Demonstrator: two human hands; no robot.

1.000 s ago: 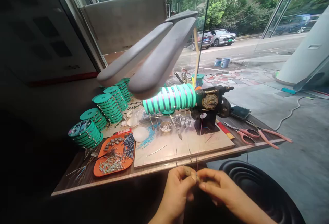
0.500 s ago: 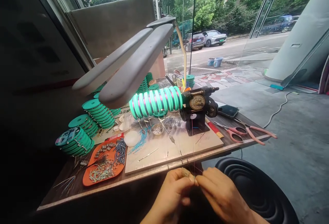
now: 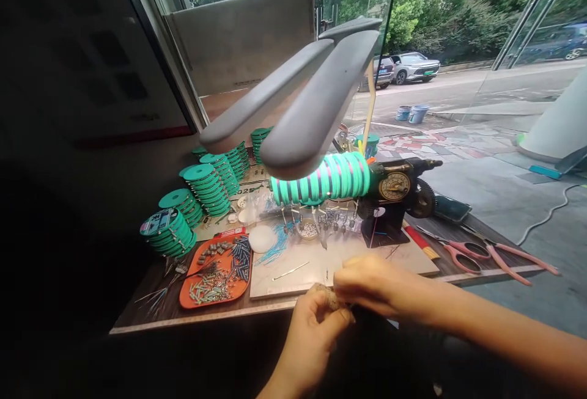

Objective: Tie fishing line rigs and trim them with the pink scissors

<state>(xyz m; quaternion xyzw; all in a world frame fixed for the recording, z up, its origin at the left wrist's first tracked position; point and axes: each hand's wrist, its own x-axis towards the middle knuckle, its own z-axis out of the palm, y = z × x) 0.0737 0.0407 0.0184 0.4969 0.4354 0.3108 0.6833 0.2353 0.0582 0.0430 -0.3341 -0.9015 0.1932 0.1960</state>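
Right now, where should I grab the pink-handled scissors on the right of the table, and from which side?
Probably the pink finger loops, right hand coming from above the near edge of the table. The scissors lie flat, loops toward you, blades pointing away leftward. Avoid the right side, where another pink-handled tool lies close.

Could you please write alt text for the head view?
A person's left hand and right hand are close together at a workbench, anything held indistinct. Beyond are an orange tray of small parts and green spools.
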